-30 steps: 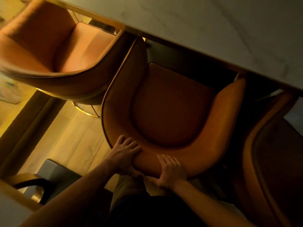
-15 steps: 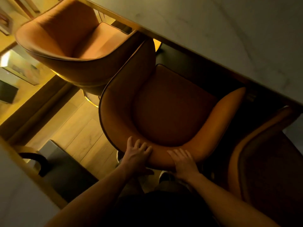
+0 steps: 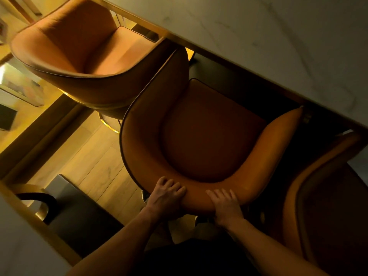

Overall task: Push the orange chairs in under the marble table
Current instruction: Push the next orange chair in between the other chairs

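Both hands rest on the curved back of the middle orange chair (image 3: 209, 136): the left hand (image 3: 165, 198) curls its grip over the rim, and the right hand (image 3: 225, 206) lies flat, fingers spread. Risk: an uneven push may swing the chair's left arm into the neighbouring left chair (image 3: 79, 48), which it appears to touch. The padded, piped seat lies partly under the marble worktop (image 3: 278, 36).

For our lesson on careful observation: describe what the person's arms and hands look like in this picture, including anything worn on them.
Both forearms are bare up to the frame edge, with no sleeves in view. The left hand and the right hand are also bare: no gloves, and no watch, bracelet or rings that can be made out in the dim, warm light. The clothing below the arms looks dark, but its details are too shadowed to tell.
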### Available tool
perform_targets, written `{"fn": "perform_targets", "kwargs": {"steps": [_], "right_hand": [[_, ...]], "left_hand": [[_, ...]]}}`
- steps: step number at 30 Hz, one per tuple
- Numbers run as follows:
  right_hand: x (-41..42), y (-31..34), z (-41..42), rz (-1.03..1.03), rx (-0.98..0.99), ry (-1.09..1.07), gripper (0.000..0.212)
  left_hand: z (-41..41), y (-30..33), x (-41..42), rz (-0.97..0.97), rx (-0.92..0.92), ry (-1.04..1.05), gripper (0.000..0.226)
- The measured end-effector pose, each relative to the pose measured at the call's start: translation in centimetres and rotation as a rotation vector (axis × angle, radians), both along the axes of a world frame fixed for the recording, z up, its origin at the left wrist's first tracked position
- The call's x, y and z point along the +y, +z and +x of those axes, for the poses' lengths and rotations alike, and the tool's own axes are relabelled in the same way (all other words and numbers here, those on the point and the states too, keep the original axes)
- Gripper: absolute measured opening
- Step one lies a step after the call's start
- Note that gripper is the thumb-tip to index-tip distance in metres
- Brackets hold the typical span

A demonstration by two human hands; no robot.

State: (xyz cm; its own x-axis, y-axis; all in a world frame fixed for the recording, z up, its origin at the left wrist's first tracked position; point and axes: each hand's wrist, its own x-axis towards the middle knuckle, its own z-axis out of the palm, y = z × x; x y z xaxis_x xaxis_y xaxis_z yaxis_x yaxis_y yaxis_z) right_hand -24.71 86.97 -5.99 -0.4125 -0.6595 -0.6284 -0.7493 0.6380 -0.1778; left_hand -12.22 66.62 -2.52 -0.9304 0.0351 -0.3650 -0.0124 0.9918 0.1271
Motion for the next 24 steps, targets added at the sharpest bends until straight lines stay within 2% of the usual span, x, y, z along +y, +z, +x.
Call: {"fn": "perform_targets", "kwargs": {"steps": [5,10,17,24], "right_hand": [[-3.6,-0.1,1.4,-0.005,-0.025,-0.026,0.086],[-7.8,-0.5,3.7,0.029,-0.060,0.050,0.084],[-8.7,-0.7,5.7,0.015,-0.108,0.039,0.078],[-8.4,-0.7,5.5,-0.036,-0.143,0.016,0.085]], "left_hand": [[0.5,0.7,-3.9,0.024,-0.010,0.026,0.053],[2.1,0.9,-8.6,0.046,-0.068,0.038,0.060],[3.6,0.6,-10.2,0.054,-0.055,-0.002,0.062],[3.6,0.9,-9.8,0.064,-0.065,0.035,0.062]]}}
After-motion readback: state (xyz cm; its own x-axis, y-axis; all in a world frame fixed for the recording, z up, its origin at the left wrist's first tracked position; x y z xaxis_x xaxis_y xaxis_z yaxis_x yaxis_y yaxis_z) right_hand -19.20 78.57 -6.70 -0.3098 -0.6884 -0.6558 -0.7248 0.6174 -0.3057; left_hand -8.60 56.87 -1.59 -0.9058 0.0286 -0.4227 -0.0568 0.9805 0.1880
